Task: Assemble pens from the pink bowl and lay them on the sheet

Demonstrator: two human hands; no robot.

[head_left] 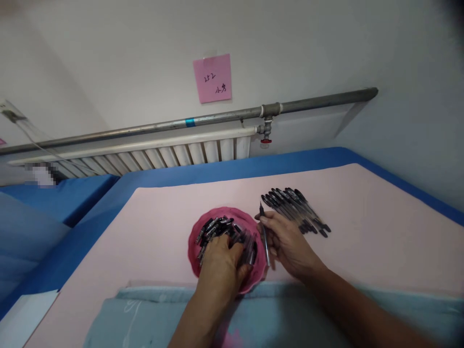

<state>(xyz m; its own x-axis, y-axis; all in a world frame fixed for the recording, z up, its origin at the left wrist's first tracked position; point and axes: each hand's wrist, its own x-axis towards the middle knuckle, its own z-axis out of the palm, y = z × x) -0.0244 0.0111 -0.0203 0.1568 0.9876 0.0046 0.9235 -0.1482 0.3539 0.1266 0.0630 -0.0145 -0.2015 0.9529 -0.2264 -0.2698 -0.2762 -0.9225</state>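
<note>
My right hand [284,241] pinches an uncapped pen [264,237] with its dark tip pointing up, just over the right rim of a pink bowl [194,241]. In the bowl lie many short black and clear pen caps [213,227]. My left hand [222,261] reaches down into the bowl with fingers curled among the caps. Its fingertips are partly hidden, and what they grip cannot be made out. Beyond my right hand, a row of capped black pens [290,205] lies side by side on the pink table covering [155,212].
A light blue cloth [145,314] lies along the near edge, under my forearms. White paper [29,314] is at the lower left. Behind the blue table edge [224,169] stand a radiator [181,154], a metal pipe [145,129] and a red-handled valve [266,140]. A pink note [212,79] is on the wall.
</note>
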